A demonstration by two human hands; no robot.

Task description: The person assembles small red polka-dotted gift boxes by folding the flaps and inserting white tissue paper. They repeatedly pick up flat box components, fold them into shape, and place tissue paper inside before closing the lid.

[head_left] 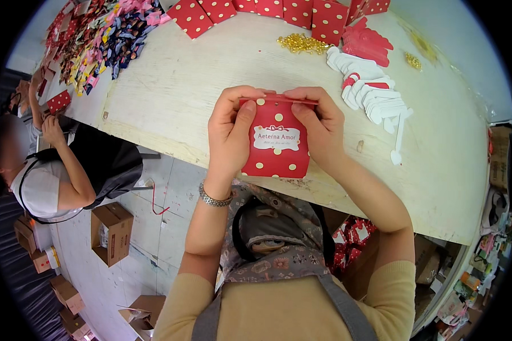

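Note:
A red gift box (278,162) with cream dots and a white label stands at the table's front edge. Both my hands hold it by its top edge. My left hand (233,125) grips the upper left corner, thumb on the front and fingers behind the top flap. On the upper right corner, my right hand (320,122) does the same, its thumb pressed to the front. A small hole shows in the box front near the top, between my thumbs. Whether anything lies inside the box cannot be seen.
White paper tags (375,102) fan out at the right, near red cut pieces (367,42) and gold bells or beads (302,43). Dotted red boxes (298,12) line the far edge. Wrapped candies (116,42) heap at far left. Another person (51,165) works there. Cardboard boxes (112,233) sit on the floor.

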